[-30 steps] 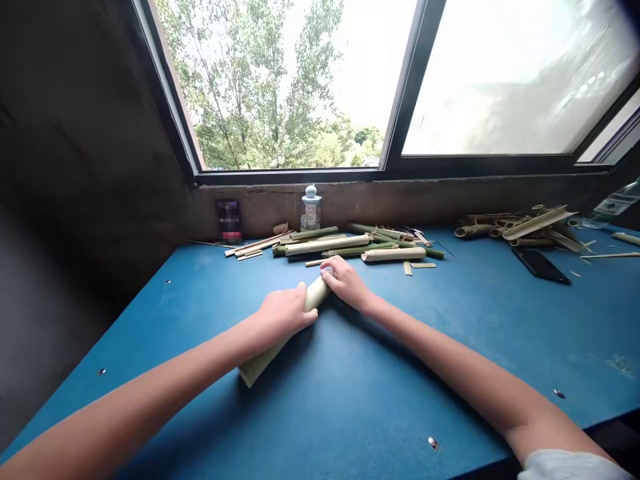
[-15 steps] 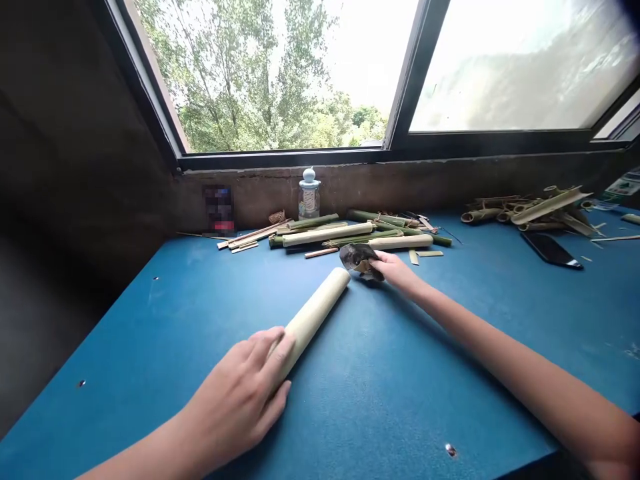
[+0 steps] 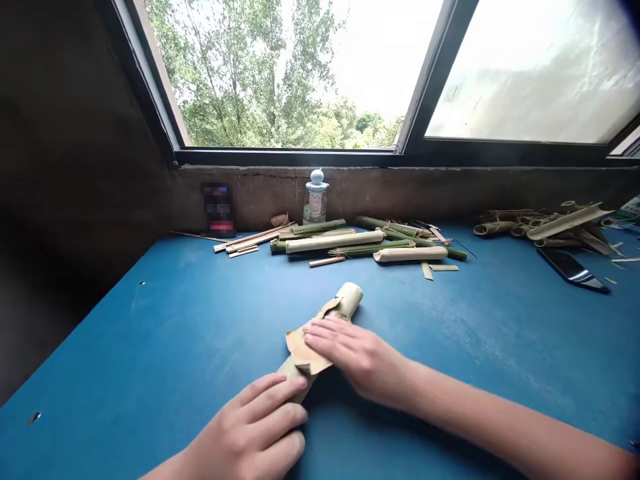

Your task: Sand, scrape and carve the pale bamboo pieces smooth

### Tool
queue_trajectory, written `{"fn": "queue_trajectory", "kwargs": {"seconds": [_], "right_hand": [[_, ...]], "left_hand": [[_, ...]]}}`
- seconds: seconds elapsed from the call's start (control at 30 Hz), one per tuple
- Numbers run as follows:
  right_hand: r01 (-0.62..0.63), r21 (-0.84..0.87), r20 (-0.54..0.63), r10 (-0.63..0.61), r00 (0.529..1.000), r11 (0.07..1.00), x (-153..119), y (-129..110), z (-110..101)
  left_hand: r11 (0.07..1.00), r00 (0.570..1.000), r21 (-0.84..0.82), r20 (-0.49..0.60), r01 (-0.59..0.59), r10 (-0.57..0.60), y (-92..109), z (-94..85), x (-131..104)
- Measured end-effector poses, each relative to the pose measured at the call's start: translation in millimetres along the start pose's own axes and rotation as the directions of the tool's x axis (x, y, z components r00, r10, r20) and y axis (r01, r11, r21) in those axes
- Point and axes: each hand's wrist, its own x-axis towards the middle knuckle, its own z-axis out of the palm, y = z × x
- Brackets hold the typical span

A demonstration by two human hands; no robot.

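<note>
A pale, peeled bamboo piece lies slanted on the blue table, its far end pointing away from me. My left hand grips its near end, fingers bent over the top. Draped across the middle of the bamboo is a creased sheet of sandpaper, tan backing up. My right hand presses the sheet down onto the bamboo, fingers together on top of it; the thumb is hidden. The sandpaper covers most of the bamboo's middle.
Bamboo strips and split lengths lie in a row by the wall, with a lidded glass jar behind them. At the right are a heap of bamboo halves and a black phone. A window stands above.
My right hand has brought the sandpaper back from beyond the bamboo's far end and laid it over the middle. My left hand still holds the near end. The view has shifted slightly.
</note>
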Motion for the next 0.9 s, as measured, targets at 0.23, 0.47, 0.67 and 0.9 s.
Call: {"fn": "queue_trajectory", "kwargs": {"seconds": [0.23, 0.47, 0.67, 0.9], "right_hand": [[0.0, -0.07, 0.024, 0.001, 1.0, 0.998, -4, 11, -5], [-0.082, -0.171, -0.064, 0.072, 0.995, 0.982, -12, 31, -4], [-0.111, -0.192, -0.084, 0.097, 0.992, 0.975, -12, 40, -7], [-0.217, -0.258, -0.085, 0.202, 0.976, 0.941, -13, 50, -13]], "left_hand": [[0.999, 0.984, -0.021, 0.175, 0.036, -0.031, -3, -23.8, 3], [0.991, 0.978, 0.122, 0.209, -0.052, 0.026, -7, -33.7, 5], [0.995, 0.991, 0.104, 0.131, 0.0, -0.013, -12, -25.8, -2], [0.986, 1.0, 0.165, 0.022, -0.019, 0.016, -5, -13.7, -19]]}}
